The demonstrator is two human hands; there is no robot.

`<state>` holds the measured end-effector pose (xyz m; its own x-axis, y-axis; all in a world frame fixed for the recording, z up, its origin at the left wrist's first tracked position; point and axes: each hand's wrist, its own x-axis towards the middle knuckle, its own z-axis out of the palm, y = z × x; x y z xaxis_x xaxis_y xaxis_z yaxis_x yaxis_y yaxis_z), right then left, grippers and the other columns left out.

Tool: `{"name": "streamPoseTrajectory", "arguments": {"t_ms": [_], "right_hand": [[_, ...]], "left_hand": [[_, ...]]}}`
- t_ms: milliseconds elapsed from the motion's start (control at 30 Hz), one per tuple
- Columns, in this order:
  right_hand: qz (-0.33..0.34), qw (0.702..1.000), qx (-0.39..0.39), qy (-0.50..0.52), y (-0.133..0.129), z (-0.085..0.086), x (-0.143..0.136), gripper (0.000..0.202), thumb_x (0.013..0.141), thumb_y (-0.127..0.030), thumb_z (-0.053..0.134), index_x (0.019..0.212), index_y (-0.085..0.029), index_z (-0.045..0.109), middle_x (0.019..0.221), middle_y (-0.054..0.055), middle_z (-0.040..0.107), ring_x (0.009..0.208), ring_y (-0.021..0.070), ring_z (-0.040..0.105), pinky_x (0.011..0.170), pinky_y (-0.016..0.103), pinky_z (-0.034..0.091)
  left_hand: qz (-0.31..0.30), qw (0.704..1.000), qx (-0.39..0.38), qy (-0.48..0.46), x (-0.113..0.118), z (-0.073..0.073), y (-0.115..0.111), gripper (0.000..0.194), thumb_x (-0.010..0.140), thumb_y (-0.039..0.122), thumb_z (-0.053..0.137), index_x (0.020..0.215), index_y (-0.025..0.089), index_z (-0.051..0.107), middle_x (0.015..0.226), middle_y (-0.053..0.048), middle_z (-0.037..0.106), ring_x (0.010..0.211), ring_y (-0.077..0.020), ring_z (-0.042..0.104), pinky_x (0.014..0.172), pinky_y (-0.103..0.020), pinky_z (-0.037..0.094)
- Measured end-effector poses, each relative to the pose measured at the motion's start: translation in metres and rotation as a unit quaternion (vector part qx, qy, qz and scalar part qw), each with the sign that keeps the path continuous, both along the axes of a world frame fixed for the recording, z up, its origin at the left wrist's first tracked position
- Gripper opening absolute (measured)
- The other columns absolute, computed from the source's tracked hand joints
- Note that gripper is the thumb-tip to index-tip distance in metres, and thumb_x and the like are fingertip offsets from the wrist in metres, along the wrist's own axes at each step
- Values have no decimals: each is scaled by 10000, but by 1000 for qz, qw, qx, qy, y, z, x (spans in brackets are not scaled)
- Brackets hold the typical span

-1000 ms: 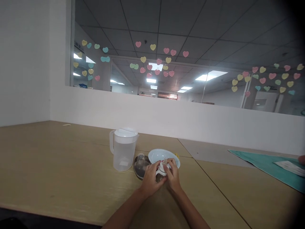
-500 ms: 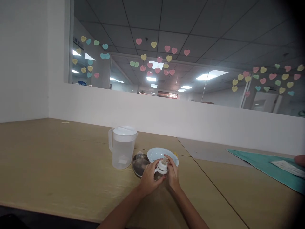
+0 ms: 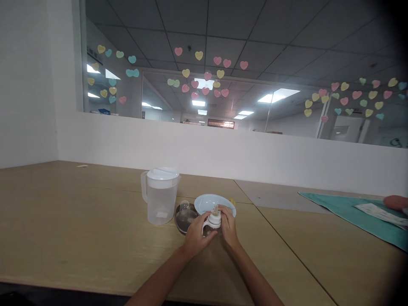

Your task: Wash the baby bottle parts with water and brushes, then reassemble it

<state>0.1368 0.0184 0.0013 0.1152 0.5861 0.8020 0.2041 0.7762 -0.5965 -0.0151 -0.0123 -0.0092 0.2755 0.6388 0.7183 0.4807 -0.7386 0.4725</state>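
A baby bottle [image 3: 214, 218] with a white collar, a white side handle and a clear teat stands upright between my hands. My left hand [image 3: 195, 235] is closed around its left side, at the handle and body. Against the right side of the collar, my right hand [image 3: 228, 227] curls its fingers. The lower body of the bottle is partly hidden by the hands. Just behind my left hand lies a dark oval tray [image 3: 179, 224] with a clear dome-shaped cap [image 3: 184, 207] on it. A pale blue oval basin [image 3: 203, 201] sits right behind the bottle.
A translucent lidded pitcher [image 3: 162, 199] stands left of the tray. On the right lie a teal cloth [image 3: 334, 205] and a white printed sheet [image 3: 379, 213], with a blurred reddish shape [image 3: 395, 202] at the edge. A white wall [image 3: 159, 142] with a window rises behind the table.
The view has shifted slightly, so most things sit a little further left in it. Both hands stay around the bottle, with the right-hand fingers slightly more bent over the collar.
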Motion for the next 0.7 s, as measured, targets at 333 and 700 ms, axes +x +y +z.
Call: {"name": "streamPoseTrajectory", "arguments": {"t_ms": [333, 700], "right_hand": [[32, 998, -48, -1, 6, -4, -1, 288, 862, -351, 388, 817, -200, 629, 815, 38, 644, 825, 190, 577, 766, 317, 459], [-139, 966, 183, -114, -25, 1, 4, 109, 791, -185, 466, 839, -189, 563, 831, 57, 558, 827, 205, 516, 752, 378, 417]], "left_hand": [[-17, 1000, 15, 0, -2, 2, 0, 464, 826, 375, 570, 1238, 198, 450, 1238, -108, 560, 1143, -242, 518, 982, -413, 405], [-38, 997, -39, -52, 3, -2, -2, 549, 817, 355, 561, 1298, 196, 348, 1249, -126, 523, 1111, -244, 525, 855, -372, 492]]}}
